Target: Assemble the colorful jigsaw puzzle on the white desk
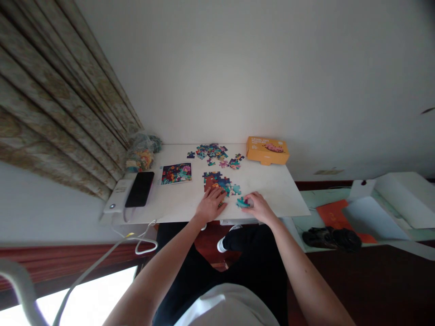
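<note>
A partly joined jigsaw puzzle (217,179) lies near the front middle of the white table. My left hand (210,204) rests flat over its lower part with the fingers stretched out, hiding some of the pieces. Just right of the joined part, my right hand (258,206) pinches a teal puzzle piece (242,203) at the table surface. A pile of loose puzzle pieces (212,151) is spread behind, toward the wall. Left of the joined part lies a printed picture card (176,174) in similar colours.
An orange puzzle box (267,150) stands at the table's back right. On the left are a black phone (139,189), a white device (117,196) with a cable, and plastic bags of pieces (140,158). To the right, an open white box (375,217) sits on a lower glass surface.
</note>
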{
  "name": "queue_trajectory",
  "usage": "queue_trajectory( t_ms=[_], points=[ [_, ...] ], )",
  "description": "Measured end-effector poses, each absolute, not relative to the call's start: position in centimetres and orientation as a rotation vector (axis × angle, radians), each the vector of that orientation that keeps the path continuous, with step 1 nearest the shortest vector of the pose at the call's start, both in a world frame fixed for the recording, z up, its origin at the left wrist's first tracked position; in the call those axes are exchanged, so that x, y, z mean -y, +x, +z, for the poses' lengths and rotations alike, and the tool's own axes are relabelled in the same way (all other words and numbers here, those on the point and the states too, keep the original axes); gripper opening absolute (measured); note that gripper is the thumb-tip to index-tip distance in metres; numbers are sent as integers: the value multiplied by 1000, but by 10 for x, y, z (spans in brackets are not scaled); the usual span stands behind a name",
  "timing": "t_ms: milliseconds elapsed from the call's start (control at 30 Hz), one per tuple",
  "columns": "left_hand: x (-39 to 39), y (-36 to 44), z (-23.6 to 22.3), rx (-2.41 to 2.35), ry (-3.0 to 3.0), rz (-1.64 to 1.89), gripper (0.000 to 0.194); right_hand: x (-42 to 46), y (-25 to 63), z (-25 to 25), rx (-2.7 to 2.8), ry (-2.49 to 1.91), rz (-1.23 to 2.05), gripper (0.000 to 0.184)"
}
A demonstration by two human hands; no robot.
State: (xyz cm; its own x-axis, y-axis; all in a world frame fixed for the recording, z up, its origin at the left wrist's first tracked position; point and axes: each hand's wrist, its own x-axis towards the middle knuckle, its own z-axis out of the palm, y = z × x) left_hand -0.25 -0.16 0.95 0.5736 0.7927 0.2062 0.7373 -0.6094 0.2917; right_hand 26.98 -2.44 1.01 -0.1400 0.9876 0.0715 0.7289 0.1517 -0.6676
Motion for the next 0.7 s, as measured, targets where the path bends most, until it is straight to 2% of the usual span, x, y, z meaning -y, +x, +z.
queue_trajectory(
  t_ms=[700],
  points=[
    [2,-2,11,-1314,2637,446,44,20,268,10,1954,-1576,718,31]
  ],
)
